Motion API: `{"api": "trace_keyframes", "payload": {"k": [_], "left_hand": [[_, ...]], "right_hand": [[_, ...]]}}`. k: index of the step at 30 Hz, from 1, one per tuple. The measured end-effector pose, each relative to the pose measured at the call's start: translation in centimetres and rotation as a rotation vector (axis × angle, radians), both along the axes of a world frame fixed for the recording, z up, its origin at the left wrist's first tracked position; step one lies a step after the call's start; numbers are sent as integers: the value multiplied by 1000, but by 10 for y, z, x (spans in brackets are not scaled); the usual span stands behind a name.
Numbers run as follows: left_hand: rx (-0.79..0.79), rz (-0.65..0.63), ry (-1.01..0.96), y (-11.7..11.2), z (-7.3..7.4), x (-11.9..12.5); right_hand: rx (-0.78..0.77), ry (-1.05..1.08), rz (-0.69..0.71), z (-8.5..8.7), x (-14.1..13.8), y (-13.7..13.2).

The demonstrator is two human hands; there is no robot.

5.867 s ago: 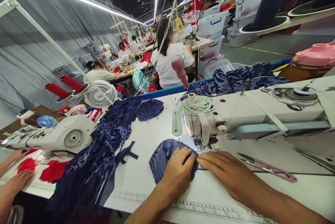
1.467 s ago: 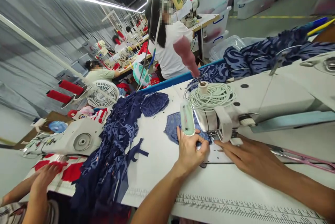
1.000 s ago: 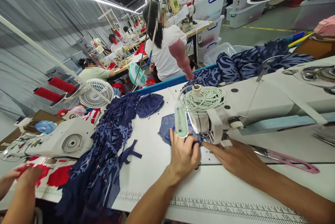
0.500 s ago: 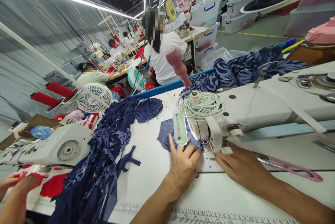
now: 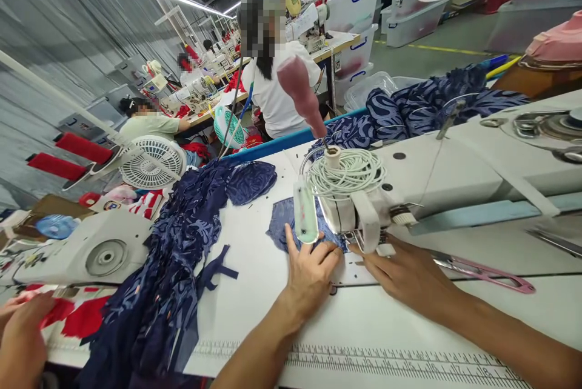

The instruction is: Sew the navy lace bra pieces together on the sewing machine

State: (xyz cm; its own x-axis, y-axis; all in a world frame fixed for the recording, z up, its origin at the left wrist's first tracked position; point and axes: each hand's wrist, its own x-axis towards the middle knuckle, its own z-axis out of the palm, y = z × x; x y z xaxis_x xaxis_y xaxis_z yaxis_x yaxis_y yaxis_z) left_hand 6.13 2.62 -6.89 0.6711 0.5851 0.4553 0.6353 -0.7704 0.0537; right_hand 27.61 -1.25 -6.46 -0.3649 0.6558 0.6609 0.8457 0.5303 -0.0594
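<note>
A small navy patterned fabric piece point(image 5: 280, 225) lies on the white sewing table point(image 5: 373, 322), mostly behind the head of the white sewing machine point(image 5: 436, 177). My left hand point(image 5: 311, 274) rests on the near edge of that piece, fingers curled and pressing it down by the presser foot. My right hand point(image 5: 402, 277) lies flat on the table just right of the needle, fingers stretched toward the foot. A coil of white cord point(image 5: 348, 169) sits on top of the machine head.
A heap of navy patterned fabric point(image 5: 182, 256) trails off the table's left. Pink-handled snips point(image 5: 482, 269) lie right of my right hand. A co-worker's hands point(image 5: 22, 334) handle red fabric at a second machine point(image 5: 91, 249) on the left. Other people sew beyond.
Since 5.9 s ago the fabric piece has travelled away from me under the machine head. My hands followed it up to the presser foot and have hardly shifted in the last second.
</note>
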Motion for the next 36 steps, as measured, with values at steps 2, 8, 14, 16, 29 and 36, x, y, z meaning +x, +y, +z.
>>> {"api": "trace_keyframes", "payload": {"k": [2, 8, 14, 16, 29, 36], "left_hand": [[7, -1, -1, 0, 1, 1], [10, -33, -16, 1, 4, 2], [27, -46, 10, 1, 6, 0], [-6, -46, 8, 1, 7, -1], [46, -53, 6, -1, 9, 1], [-5, -56, -32, 0, 10, -1]], "right_hand": [[2, -1, 8, 0, 0, 1], [-28, 13, -1, -5, 1, 1], [-30, -82, -60, -11, 1, 0], [-23, -120, -77, -10, 0, 0], [-6, -48, -47, 1, 0, -1], [-2, -80, -62, -4, -1, 0]]}}
